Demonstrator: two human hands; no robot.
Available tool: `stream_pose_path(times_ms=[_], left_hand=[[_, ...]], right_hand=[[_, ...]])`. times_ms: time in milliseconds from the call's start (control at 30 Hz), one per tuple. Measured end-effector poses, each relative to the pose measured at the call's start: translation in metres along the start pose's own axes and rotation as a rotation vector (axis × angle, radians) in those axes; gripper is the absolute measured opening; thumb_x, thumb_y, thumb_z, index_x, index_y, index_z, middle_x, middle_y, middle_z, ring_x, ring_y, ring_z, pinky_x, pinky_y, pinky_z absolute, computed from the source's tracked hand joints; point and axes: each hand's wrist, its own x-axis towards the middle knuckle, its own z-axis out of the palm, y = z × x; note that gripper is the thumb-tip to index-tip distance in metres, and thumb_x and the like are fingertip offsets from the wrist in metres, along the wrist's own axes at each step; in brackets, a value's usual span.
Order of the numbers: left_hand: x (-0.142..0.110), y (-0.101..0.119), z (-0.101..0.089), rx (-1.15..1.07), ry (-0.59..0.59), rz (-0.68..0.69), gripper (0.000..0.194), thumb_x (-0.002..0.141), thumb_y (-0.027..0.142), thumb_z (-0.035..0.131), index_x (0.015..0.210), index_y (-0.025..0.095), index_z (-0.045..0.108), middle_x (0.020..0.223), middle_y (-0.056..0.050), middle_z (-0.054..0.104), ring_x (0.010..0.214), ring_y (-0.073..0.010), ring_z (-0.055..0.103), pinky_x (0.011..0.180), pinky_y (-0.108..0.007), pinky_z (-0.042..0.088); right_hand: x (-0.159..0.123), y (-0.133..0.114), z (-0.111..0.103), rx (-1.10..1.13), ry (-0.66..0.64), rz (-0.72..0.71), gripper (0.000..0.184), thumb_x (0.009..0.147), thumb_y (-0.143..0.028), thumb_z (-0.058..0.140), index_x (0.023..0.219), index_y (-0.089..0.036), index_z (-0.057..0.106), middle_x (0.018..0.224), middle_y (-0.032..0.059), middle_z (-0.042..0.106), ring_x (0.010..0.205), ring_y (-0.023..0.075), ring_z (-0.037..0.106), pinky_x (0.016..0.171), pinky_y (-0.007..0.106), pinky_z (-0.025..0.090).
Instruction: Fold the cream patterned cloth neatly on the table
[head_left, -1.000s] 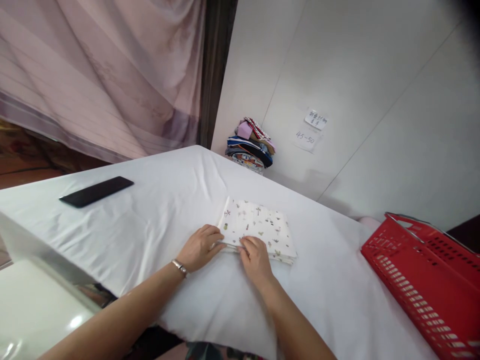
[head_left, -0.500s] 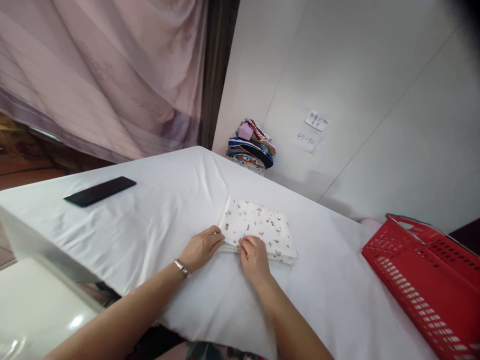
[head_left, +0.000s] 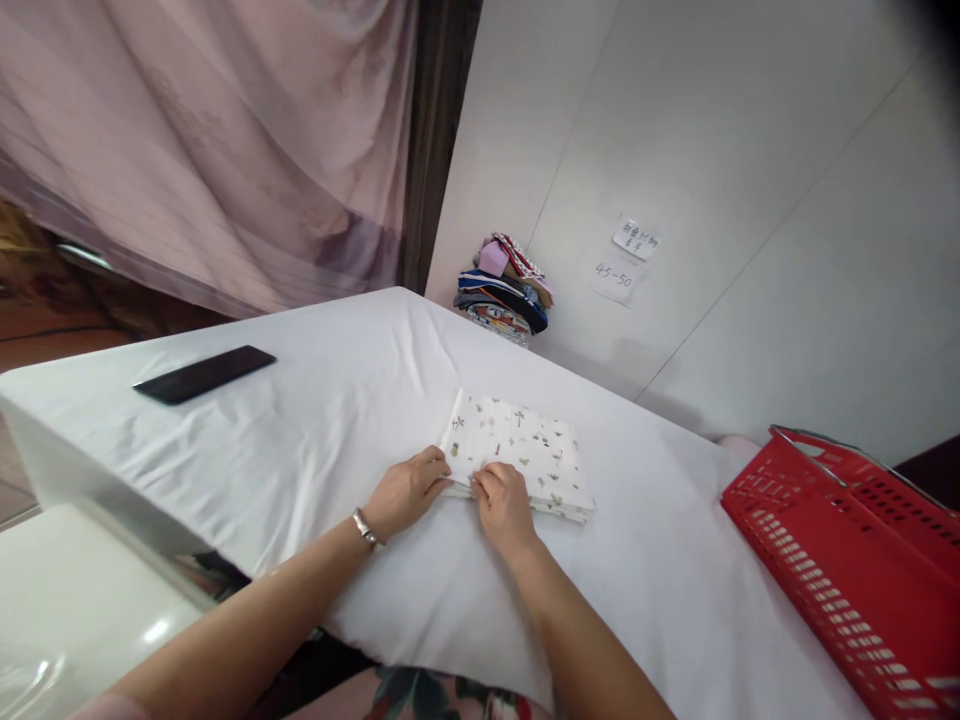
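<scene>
A white cloth (head_left: 525, 445) with small printed figures lies folded into a layered rectangle on the white-covered table (head_left: 330, 450). At its near left corner, my left hand (head_left: 411, 490) pinches the edge between thumb and fingers; a silver bracelet circles that wrist. Just to the right, my right hand (head_left: 504, 505) has thumb and fingertips closed on the same near edge. Both hands rest low, close to the tabletop, with a small gap between them. The fingers cover part of the cloth's front edge.
A black phone-like slab (head_left: 206, 374) lies at the left on the table. Folded clothes (head_left: 504, 285) are stacked by the wall at the far corner. A red plastic basket (head_left: 840, 570) stands at the right. A glossy white stool or chair surface (head_left: 82, 620) is at lower left.
My right hand has shifted slightly left along the cloth's near edge, closer to my left hand. The folded cloth stays in place, and the view has moved a little.
</scene>
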Motion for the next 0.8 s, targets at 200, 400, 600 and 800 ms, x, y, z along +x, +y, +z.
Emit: stream_pose_path(times_ms=[200, 400, 600, 800], left_hand=[[-0.001, -0.001, -0.001, -0.024, 0.006, 0.011, 0.018, 0.086, 0.030, 0.045, 0.093, 0.021, 0.060, 0.102, -0.003, 0.058, 0.069, -0.0106, 0.059, 0.061, -0.023, 0.046], [-0.001, -0.002, 0.000, -0.044, 0.003, -0.017, 0.020, 0.085, 0.033, 0.046, 0.093, 0.021, 0.060, 0.104, -0.003, 0.058, 0.064, -0.0091, 0.058, 0.059, -0.023, 0.046], [-0.002, -0.002, -0.003, -0.090, 0.029, -0.019, 0.020, 0.085, 0.035, 0.047, 0.093, 0.021, 0.060, 0.105, -0.003, 0.058, 0.063, -0.0085, 0.057, 0.059, -0.023, 0.046], [-0.003, -0.008, 0.000, -0.108, 0.021, -0.060, 0.020, 0.085, 0.034, 0.047, 0.094, 0.022, 0.060, 0.107, -0.002, 0.056, 0.061, -0.0076, 0.057, 0.060, -0.023, 0.046]], right_hand=[[-0.006, 0.004, 0.002, 0.040, -0.001, -0.015, 0.020, 0.085, -0.014, 0.046, 0.091, -0.019, 0.064, 0.086, 0.0044, 0.058, 0.084, 0.0184, 0.050, 0.076, 0.033, 0.040], [-0.002, -0.002, 0.005, 0.016, 0.018, -0.018, 0.021, 0.086, -0.014, 0.045, 0.090, -0.020, 0.064, 0.085, 0.0046, 0.058, 0.084, 0.0189, 0.050, 0.076, 0.033, 0.040], [-0.010, -0.002, 0.002, 0.055, 0.013, -0.062, 0.027, 0.085, -0.012, 0.041, 0.100, -0.020, 0.062, 0.091, 0.0061, 0.059, 0.086, 0.0195, 0.053, 0.077, 0.035, 0.043], [-0.026, 0.024, -0.022, 0.011, 0.029, -0.068, 0.025, 0.088, -0.020, 0.042, 0.105, -0.021, 0.060, 0.102, 0.0076, 0.061, 0.095, 0.0211, 0.054, 0.083, 0.040, 0.043]])
